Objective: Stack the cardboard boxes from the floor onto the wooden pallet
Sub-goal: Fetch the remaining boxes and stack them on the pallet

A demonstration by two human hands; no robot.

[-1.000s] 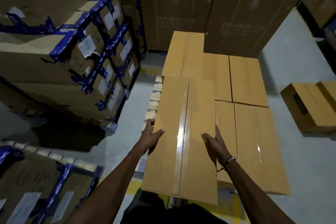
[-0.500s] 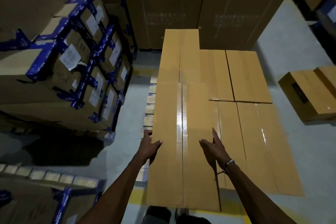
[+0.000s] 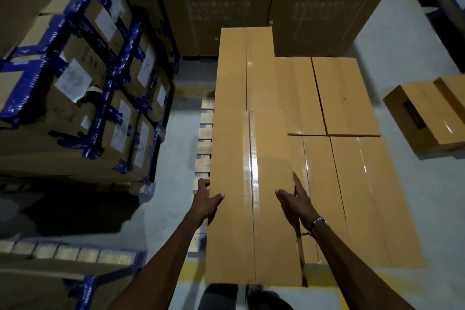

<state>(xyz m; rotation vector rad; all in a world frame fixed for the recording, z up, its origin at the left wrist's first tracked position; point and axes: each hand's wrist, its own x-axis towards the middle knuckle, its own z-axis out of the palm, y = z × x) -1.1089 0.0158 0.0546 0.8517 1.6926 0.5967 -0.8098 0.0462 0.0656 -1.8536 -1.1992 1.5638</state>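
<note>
Both hands, left [image 3: 206, 202] and right [image 3: 297, 202], clasp the long sides of a long tan cardboard box sealed with clear tape [image 3: 251, 196] at the near left corner of the slatted wooden pallet [image 3: 204, 133], its long axis pointing away from the person, end-on against a matching taped box [image 3: 245, 68]; four more flat tan boxes [image 3: 347, 98] fill the pallet's right side.

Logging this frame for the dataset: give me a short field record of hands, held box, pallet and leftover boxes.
left hand: grips the held box's left edge, thumb on top
right hand: grip on its right edge, thumb on top
held box: long, taped along the middle, at the pallet's near left
pallet: wooden slats showing left of the boxes
stacked boxes: lie flat to the right and behind
floor box: on the floor at right
</note>
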